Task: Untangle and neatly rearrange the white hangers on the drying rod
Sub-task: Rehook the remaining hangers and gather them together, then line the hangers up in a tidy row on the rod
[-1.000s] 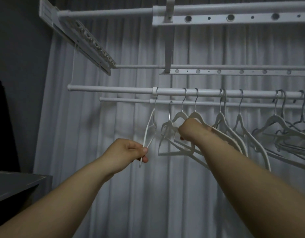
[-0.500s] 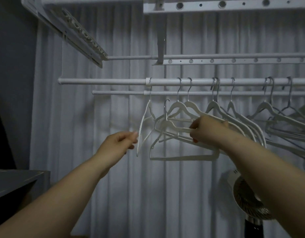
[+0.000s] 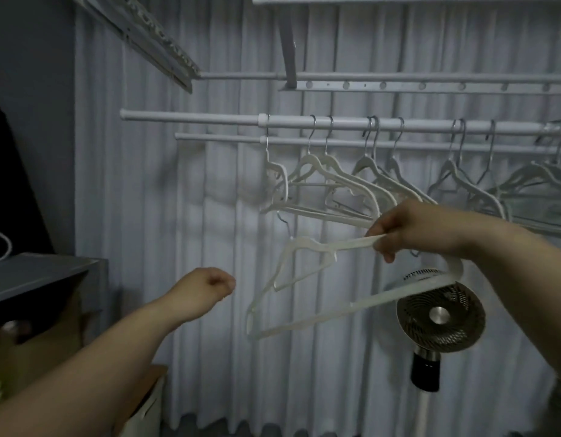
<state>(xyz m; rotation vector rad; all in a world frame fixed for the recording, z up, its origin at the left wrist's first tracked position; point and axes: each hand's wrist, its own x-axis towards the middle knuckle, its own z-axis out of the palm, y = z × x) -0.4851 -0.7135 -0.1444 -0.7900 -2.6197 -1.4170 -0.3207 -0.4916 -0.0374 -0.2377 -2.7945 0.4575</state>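
Several white hangers (image 3: 361, 181) hang by metal hooks from the front drying rod (image 3: 304, 121), their lower bars crossing each other. My right hand (image 3: 399, 228) pinches the shoulder of one white hanger (image 3: 304, 275) that is off the rod, tilted, its hook free in the air below the others. My left hand (image 3: 206, 287) is lower and to the left with its fingers curled and nothing in it. The leftmost hanger (image 3: 274, 175) on the rod hangs edge-on.
A second rod (image 3: 336, 141) runs just behind the first, with perforated rack bars (image 3: 430, 86) above. White curtains (image 3: 178, 216) fill the background. A standing fan (image 3: 440, 316) is below my right hand. A dark shelf (image 3: 36, 275) juts in at the left.
My right hand has pulled one hanger down off the rod and away from the tangle. My left hand let go of the leftmost hanger and dropped lower with its fingers curled.
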